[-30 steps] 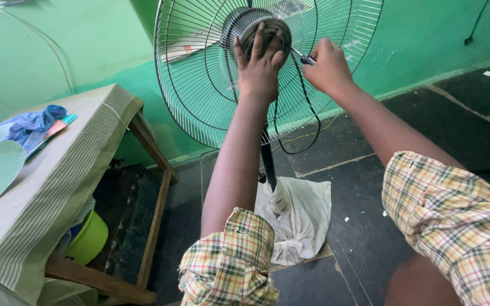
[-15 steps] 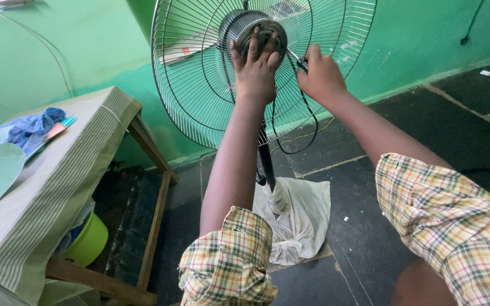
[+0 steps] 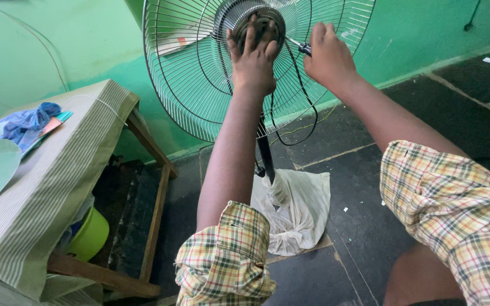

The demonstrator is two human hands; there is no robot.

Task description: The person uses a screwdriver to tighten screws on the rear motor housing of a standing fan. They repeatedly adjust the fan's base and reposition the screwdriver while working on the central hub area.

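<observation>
a: what is seen around?
b: a green wall (image 3: 41, 62) and a dark tiled floor (image 3: 370, 221) are seen, with a striped cloth-covered table (image 3: 46, 187) at the left and a white cloth (image 3: 299, 209) wrapped around the fan's base.
a: where is the fan?
b: a standing fan (image 3: 199, 73) is set upright against the wall, its wire guard facing the camera.
a: and the hands?
b: the left hand (image 3: 253, 59) is laid flat, fingers spread, on the motor hub (image 3: 256, 20). the right hand (image 3: 327, 56) is closed around a screwdriver (image 3: 300, 47) pointed at the hub.
</observation>
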